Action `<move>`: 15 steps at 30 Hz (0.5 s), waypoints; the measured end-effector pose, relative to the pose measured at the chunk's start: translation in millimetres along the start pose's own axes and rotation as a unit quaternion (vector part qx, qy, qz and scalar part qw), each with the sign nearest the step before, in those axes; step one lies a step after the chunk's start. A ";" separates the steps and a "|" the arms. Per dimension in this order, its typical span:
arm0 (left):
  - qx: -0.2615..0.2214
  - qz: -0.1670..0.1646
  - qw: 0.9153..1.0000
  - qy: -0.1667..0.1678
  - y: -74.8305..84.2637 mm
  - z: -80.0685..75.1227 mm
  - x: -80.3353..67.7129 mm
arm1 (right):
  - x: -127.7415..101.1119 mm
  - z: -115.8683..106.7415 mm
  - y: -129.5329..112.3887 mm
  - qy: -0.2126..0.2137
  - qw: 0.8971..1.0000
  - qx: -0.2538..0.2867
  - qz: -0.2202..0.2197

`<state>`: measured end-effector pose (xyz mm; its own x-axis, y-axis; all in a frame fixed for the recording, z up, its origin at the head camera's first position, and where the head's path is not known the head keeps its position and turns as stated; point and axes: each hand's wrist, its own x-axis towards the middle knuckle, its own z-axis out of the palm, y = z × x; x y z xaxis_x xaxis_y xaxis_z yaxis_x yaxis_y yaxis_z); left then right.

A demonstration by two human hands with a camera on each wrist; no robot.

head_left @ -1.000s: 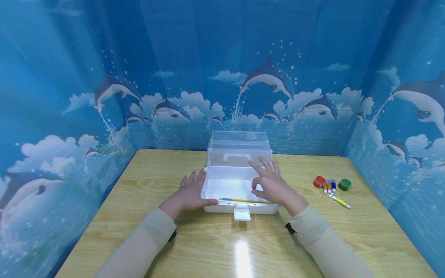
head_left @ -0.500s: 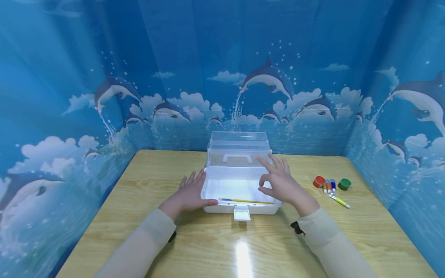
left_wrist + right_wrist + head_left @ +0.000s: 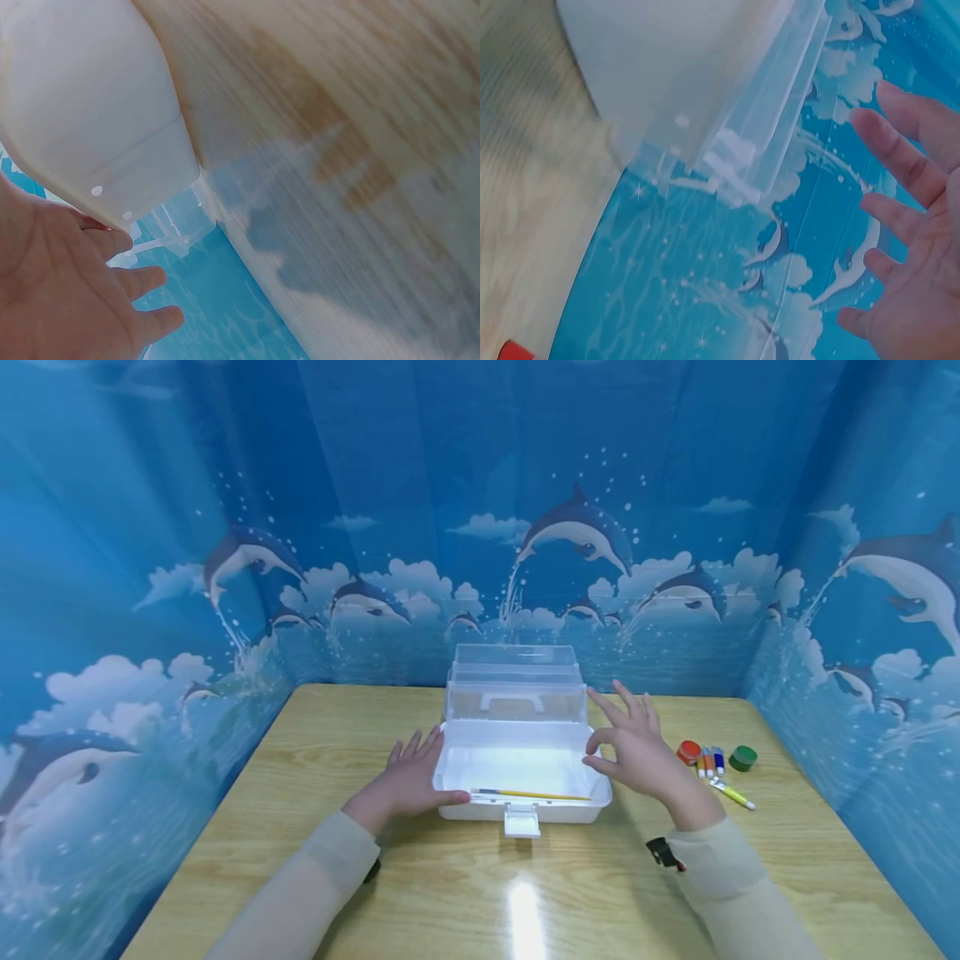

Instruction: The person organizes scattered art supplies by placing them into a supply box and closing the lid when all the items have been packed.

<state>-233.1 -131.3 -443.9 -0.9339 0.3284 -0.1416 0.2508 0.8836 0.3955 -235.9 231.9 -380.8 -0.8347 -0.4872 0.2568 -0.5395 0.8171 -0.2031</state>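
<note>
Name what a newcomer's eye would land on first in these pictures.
The open white plastic storage box at the table's centre, a yellow-handled paintbrush inside along its front wall. The left hand rests against its left side; the right hand hovers open beside its right. Small paint pots and tubes lie further right.

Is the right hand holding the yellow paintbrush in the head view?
No. The right hand hovers open beside the white storage box, while the yellow paintbrush lies inside it, untouched.

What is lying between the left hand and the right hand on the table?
In the head view, the open white box sits between the left hand and right hand, with a yellow paintbrush inside along its front wall.
</note>
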 end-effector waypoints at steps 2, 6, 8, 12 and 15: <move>0.002 0.000 1.000 0.001 0.0 0.5 0.2 | -2.9 -1.5 4.8 0.001 1.000 0.001 0.010; 0.005 0.000 1.000 0.002 -0.8 1.5 1.3 | -10.2 -5.1 14.4 0.002 1.000 0.010 0.026; 0.006 0.000 1.000 0.001 -0.9 1.8 1.5 | -13.9 -6.6 19.8 0.002 0.999 0.014 0.035; 0.004 0.000 1.000 0.002 -0.8 1.5 1.3 | -20.8 -9.7 30.3 0.007 0.999 0.022 0.048; 0.003 0.001 1.000 0.003 -1.0 1.2 1.3 | -25.7 -11.8 36.9 0.010 0.998 0.028 0.058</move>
<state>-234.2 -131.3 -445.6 -0.9346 0.3287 -0.1358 0.2547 0.8850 0.3897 -233.1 278.2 -383.7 -0.8903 -0.3830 0.2463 -0.4443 0.8493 -0.2851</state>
